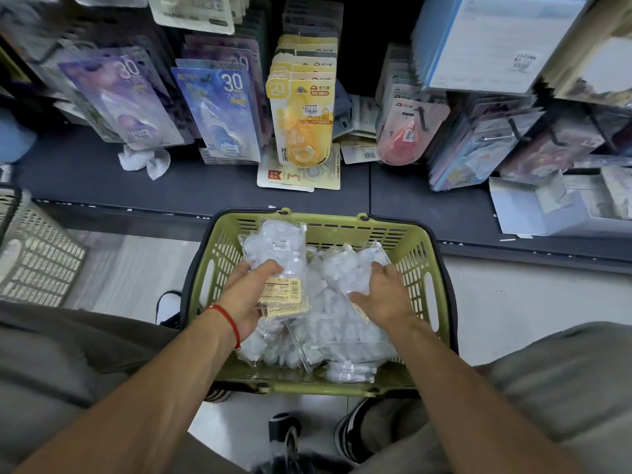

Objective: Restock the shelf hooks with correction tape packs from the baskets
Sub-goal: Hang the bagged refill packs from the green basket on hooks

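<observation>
A green basket [415, 249] was seen on the pale floor, just in front of the dark bottom shelf [191, 181], and it served as the reference for everything else. Inside the basket a heap of clear correction tape packs [337, 331] was piled, filling most of its floor. At the left of the heap, a small stack of packs [278, 249] with tan label cards was gripped by the left hand [248, 297], the thumb curled over the front and the fingers hidden behind; the stack was held upright, its top reaching the basket's far rim. A red string bracelet [227, 316] was worn on that wrist. At the right of the heap, another clear pack [349, 271] was grasped by the right hand [384, 295], whose fingers were curled down over it.

Beyond the basket, above the shelf, rows of carded correction tapes were hung on hooks: purple packs [128, 100] to the far left, blue packs [224, 107] next, yellow packs [302, 114] straight ahead, and pink packs [407, 128] to the right. A crumpled white tissue [145, 160] lay on the shelf beyond the basket's left corner. A grey basket [37, 254] stood well to the left of the green one.
</observation>
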The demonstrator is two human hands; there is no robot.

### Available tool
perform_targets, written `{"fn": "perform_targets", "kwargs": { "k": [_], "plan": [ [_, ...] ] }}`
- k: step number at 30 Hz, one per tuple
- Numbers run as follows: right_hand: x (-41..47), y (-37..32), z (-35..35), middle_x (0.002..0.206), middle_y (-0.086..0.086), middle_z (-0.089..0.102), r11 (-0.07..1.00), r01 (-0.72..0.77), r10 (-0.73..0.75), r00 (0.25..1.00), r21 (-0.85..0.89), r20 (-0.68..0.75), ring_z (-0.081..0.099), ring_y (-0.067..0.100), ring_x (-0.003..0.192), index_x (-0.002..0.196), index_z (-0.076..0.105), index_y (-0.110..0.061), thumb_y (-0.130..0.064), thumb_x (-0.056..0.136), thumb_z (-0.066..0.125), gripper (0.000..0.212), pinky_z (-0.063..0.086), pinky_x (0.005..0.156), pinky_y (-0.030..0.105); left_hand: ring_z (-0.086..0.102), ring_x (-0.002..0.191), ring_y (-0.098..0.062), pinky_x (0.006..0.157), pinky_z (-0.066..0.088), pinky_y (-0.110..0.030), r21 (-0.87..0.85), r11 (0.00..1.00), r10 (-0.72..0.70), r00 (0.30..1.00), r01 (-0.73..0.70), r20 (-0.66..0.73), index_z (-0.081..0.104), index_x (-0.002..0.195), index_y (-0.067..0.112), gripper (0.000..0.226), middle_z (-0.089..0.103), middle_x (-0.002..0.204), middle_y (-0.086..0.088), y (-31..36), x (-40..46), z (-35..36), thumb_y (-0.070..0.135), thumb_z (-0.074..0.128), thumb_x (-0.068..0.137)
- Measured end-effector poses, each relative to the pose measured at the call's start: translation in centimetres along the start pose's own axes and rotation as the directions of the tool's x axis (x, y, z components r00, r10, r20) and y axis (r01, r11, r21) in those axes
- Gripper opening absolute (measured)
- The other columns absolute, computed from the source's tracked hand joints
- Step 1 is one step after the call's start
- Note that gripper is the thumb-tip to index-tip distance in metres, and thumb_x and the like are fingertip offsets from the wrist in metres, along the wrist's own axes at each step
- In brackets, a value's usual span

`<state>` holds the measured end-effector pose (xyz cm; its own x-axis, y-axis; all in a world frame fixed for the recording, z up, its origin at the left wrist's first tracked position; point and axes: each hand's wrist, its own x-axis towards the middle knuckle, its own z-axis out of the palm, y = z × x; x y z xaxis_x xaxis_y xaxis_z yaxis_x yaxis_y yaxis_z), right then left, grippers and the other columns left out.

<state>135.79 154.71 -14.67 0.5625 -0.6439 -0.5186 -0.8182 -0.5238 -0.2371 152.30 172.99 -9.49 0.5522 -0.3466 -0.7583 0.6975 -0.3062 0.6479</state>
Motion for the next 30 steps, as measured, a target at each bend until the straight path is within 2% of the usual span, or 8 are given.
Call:
{"fn": "perform_targets", "kwargs": {
  "k": [2,5,10,12,16,23,27,30],
  "plan": [
    [0.2,0.1,-0.9,0.15,0.014,0.041,0.997,-0.033,0.032,0.999,0.063,0.017,0.046,0.032,0.137,0.149,0.043,-0.008,-0.04,0.097,0.072,0.067,0.046,0.108,0.039,0.077,0.083,-0.029,0.071,0.065,-0.045,0.088,0.994,0.058,0.998,-0.058,0.01,0.056,0.137,0.016,0.051,0.077,0.104,-0.016,0.2,-0.3,0.0,0.013,0.075,0.09],
    [-0.2,0.7,-4.0,0.133,0.01,0.06,0.905,-0.136,0.115,0.99,0.403,0.077,0.06,0.026,0.11,0.126,0.059,-0.013,-0.024,0.096,0.07,0.033,0.049,0.084,0.031,0.076,0.096,-0.037,0.09,0.06,-0.062,0.222,0.962,0.157,0.987,-0.159,0.028,0.057,0.123,0.022,0.038,0.075,0.111,-0.018,0.9,-1.1,0.5,0.013,0.074,0.091],
    [-4.2,-1.3,-10.3,0.104,-0.001,0.076,0.41,0.002,0.051,0.998,0.912,-0.025,0.075,0.024,0.093,0.099,0.074,-0.03,-0.054,0.067,0.076,0.04,0.059,0.093,0.054,0.075,0.102,-0.036,0.094,0.059,-0.062,0.171,0.931,0.304,0.944,-0.322,0.125,0.06,0.116,0.029,0.034,0.076,0.111,-0.011,3.1,-3.6,2.0,0.015,0.075,0.089],
    [-5.9,-2.9,-11.9,0.095,-0.002,0.077,0.319,0.128,-0.03,0.992,0.939,-0.125,0.074,0.024,0.088,0.088,0.073,-0.03,-0.06,0.072,0.077,0.034,0.06,0.088,0.054,0.075,0.1,-0.032,0.091,0.061,-0.054,0.151,0.893,0.392,0.897,-0.424,0.203,0.061,0.116,0.03,0.039,0.078,0.108,-0.007,4.6,-4.9,3.1,0.024,0.077,0.08],
    [-7.5,-6.5,-14.4,0.093,0.013,0.069,0.265,0.337,-0.106,0.942,0.904,-0.319,0.065,0.024,0.085,0.106,0.059,-0.006,-0.047,0.101,0.065,0.042,0.05,0.077,0.043,0.076,0.088,-0.017,0.071,0.058,-0.029,0.066,0.81,0.541,0.785,-0.583,0.301,0.063,0.114,0.027,0.042,0.079,0.099,0.002,9.2,-6.9,5.5,0.025,0.074,0.073],
    [-8.0,-12.7,-21.9,0.101,0.009,0.076,0.348,0.567,-0.134,0.818,0.747,-0.559,0.074,0.029,0.089,0.106,0.057,-0.031,-0.056,0.096,0.056,0.028,0.059,0.08,0.047,0.079,0.095,-0.011,0.075,0.063,-0.029,0.027,0.656,0.7,0.621,-0.754,0.354,0.062,0.114,0.041,0.04,0.079,0.11,0.014,18.5,-8.4,5.3,0.043,0.083,0.081],
    [-8.0,-15.8,-25.5,0.1,0.02,0.068,0.339,0.603,-0.183,0.795,0.722,-0.579,0.07,0.028,0.083,0.098,0.057,-0.025,-0.062,0.083,0.056,0.04,0.057,0.078,0.061,0.073,0.092,0.007,0.068,0.056,-0.008,-0.015,0.553,0.79,0.519,-0.833,0.327,0.06,0.118,0.034,0.041,0.077,0.106,0.025,22.2,-9.0,4.2,0.042,0.08,0.084],
    [-7.7,-17.2,-27.4,0.092,0.022,0.067,0.352,0.656,-0.213,0.751,0.668,-0.625,0.066,0.034,0.08,0.093,0.058,-0.015,-0.069,0.083,0.057,0.055,0.055,0.078,0.059,0.07,0.088,0.015,0.066,0.052,-0.003,-0.029,0.502,0.833,0.474,-0.865,0.286,0.06,0.112,0.035,0.044,0.075,0.103,0.031,23.4,-9.0,3.3,0.048,0.078,0.075]
  ]
}}
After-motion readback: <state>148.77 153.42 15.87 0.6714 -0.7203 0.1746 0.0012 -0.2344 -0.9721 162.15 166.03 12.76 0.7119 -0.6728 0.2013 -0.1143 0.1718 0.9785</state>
